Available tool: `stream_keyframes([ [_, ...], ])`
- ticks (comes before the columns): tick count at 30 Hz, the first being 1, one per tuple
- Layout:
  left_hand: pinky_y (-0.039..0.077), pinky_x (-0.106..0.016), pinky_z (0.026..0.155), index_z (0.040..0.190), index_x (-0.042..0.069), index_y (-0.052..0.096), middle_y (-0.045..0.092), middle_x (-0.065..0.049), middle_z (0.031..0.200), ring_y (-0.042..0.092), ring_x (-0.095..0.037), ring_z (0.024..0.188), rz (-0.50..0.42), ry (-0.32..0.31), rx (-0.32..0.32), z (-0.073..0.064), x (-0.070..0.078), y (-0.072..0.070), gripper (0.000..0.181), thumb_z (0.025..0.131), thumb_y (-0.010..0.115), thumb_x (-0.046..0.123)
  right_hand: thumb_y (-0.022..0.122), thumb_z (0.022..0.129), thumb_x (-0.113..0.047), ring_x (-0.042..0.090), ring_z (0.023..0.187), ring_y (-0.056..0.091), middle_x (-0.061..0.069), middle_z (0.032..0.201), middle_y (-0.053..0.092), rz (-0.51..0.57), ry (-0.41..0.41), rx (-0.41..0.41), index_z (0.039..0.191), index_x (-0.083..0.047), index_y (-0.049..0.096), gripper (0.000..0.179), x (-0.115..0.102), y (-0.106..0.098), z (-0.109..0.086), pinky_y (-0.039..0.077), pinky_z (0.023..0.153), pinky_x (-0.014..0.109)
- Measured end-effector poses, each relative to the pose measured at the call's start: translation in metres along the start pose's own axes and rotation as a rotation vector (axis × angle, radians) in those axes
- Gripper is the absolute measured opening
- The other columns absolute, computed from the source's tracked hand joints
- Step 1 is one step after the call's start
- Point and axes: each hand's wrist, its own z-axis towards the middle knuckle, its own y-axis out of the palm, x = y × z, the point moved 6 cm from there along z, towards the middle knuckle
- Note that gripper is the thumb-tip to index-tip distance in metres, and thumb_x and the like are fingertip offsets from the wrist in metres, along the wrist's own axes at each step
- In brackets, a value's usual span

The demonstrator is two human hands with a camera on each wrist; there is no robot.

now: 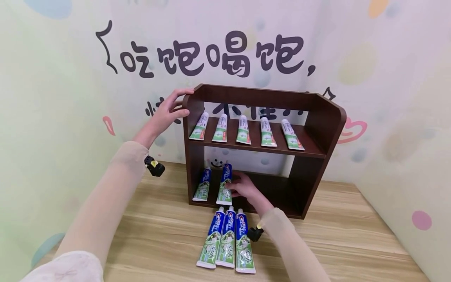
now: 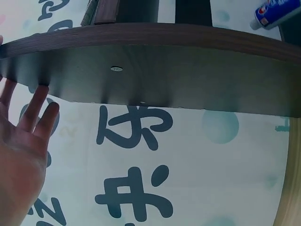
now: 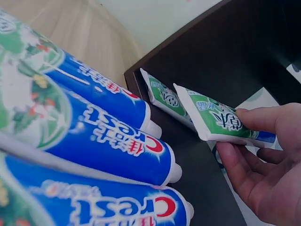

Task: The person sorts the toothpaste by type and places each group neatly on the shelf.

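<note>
My right hand (image 1: 244, 187) pinches a blue-green toothpaste tube (image 3: 218, 115) between thumb and fingers. That tube leans in the lower compartment of a dark brown shelf (image 1: 262, 151), cap end up. Just left of it, a similar toothpaste tube (image 1: 202, 188) leans by the side panel. My left hand (image 1: 165, 113) rests against the upper left of the shelf, its fingers fairly straight; the left wrist view shows fingertips (image 2: 43, 89) touching the outer face of the panel. In front of the shelf, three more blue-green toothpaste tubes (image 1: 227, 239) lie side by side, caps toward it.
Several white-green toothpaste tubes (image 1: 243, 131) lean in a spaced row on the upper shelf. The unit stands on a wood-grain table (image 1: 158, 231), close to a printed wall (image 1: 141, 98). Another wall (image 1: 405, 156) borders the table on the right.
</note>
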Motion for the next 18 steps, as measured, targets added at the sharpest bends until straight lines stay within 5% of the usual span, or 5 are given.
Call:
stream_keyframes([
  [12,0.048,-0.026,0.091,0.139,0.017,0.049,0.043,0.002,0.154,0.047,-0.038,0.134,0.025,-0.003,0.022,0.001,0.000,-0.001,0.048,0.093,0.060,0.013,0.072,0.087,-0.012,0.030,0.102,0.067,0.025,0.126,0.062,-0.008,-0.054,0.052,0.149,-0.007,0.034,0.072,0.001,0.006,0.026,0.060,0.078,0.045],
  [18,0.049,-0.022,0.089,0.141,0.011,0.047,0.041,-0.005,0.155,0.048,-0.041,0.134,0.023,-0.029,0.004,-0.004,0.015,0.001,0.050,0.092,0.058,0.006,0.071,0.088,-0.010,0.035,0.108,0.066,0.028,0.131,0.060,0.018,-0.046,0.071,0.152,-0.007,0.029,0.077,0.003,0.007,0.032,0.059,0.081,0.048],
])
